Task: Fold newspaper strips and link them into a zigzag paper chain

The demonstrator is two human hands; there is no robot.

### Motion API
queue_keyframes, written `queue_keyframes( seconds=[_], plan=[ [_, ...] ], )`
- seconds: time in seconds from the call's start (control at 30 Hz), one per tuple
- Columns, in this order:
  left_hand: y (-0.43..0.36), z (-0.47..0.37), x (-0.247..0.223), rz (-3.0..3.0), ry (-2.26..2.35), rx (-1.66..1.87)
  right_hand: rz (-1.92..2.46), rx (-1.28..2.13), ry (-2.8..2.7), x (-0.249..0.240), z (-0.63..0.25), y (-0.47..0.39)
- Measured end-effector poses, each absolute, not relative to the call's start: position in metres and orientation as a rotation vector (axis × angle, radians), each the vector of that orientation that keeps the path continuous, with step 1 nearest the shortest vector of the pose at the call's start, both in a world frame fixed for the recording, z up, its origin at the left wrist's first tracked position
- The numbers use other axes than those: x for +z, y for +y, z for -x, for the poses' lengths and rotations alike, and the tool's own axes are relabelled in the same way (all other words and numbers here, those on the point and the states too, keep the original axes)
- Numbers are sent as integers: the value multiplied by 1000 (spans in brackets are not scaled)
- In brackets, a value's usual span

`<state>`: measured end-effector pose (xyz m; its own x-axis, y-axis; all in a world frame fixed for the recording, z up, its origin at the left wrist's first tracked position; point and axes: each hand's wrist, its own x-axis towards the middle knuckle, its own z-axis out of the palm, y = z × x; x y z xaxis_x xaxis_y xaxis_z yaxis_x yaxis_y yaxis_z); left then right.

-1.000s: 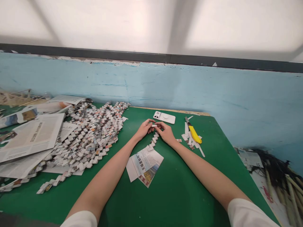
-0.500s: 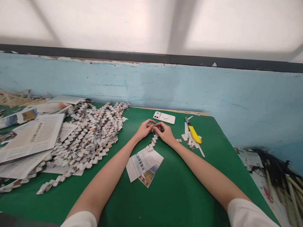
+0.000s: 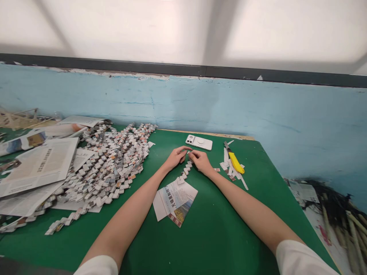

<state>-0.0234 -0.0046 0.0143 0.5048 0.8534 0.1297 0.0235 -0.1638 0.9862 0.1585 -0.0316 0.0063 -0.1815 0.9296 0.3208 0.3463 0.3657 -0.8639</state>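
A short folded-paper chain (image 3: 185, 172) runs from between my hands down onto newspaper pieces (image 3: 176, 200) on the green table. My right hand (image 3: 200, 160) pinches the chain's upper end. Beside it, my left hand (image 3: 175, 157) is curled, its index finger reaching toward the right fingertips; whatever its fingers grip is too small to make out. A white phone (image 3: 200, 142) lies just beyond both hands. To the right, a yellow-handled knife (image 3: 235, 162) rests on cut paper strips (image 3: 226, 167).
A large heap of folded-paper chains (image 3: 111, 164) covers the table's left part, beside newspaper sheets (image 3: 40, 164). The blue wall (image 3: 183, 101) stands behind the table (image 3: 212, 236). Sticks and dark debris (image 3: 338, 214) lie beyond its right edge.
My left index finger has stretched out further toward the right hand. The fingertips have shifted slightly, and more of the chain's upper part shows between the hands.
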Motion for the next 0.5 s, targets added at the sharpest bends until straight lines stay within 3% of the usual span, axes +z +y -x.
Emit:
queue_keyframes(
  seconds=[0.13,0.5],
  plan=[
    [-4,19,11,-1611,874,882,1136,826,-1396,7,-166,-26],
    [-13,12,9,-2159,1133,903,1139,836,-1258,-2,-166,-20]
  ],
)
